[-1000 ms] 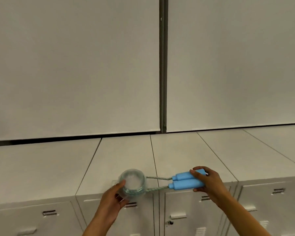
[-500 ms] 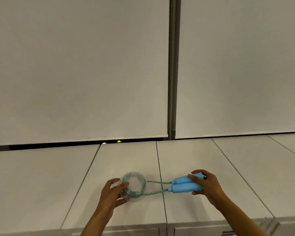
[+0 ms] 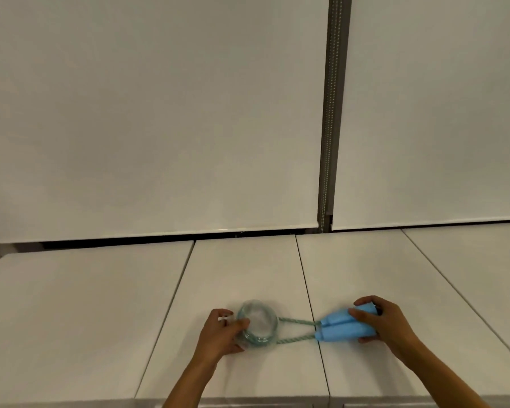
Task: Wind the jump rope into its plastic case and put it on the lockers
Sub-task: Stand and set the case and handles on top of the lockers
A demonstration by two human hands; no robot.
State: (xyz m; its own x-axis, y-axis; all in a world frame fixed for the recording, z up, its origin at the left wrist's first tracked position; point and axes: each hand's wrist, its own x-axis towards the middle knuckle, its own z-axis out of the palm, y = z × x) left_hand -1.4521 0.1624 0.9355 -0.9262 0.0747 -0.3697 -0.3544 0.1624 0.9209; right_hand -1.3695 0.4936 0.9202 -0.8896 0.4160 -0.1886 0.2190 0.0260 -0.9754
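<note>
Left hand (image 3: pixel 218 334) grips clear plastic case (image 3: pixel 257 323) on lockers (image 3: pixel 248 275), probably resting. Right hand (image 3: pixel 384 325) wraps blue handles (image 3: pixel 340 326); green rope (image 3: pixel 296 329) spans between.

Room: locker top (image 3: pixel 86 304) left of case (image 3: pixel 258 322), right of handles (image 3: pixel 340 326), behind both.
Back: blinds (image 3: pixel 159 113) close it off.
Between: rope (image 3: pixel 296 321) strands span the gap.

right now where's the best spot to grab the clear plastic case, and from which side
By its round side wall, from the left. Both green rope strands leave the clear plastic case on its right, toward the blue handles, so the left wall is free; the left hand grips it there.
</note>
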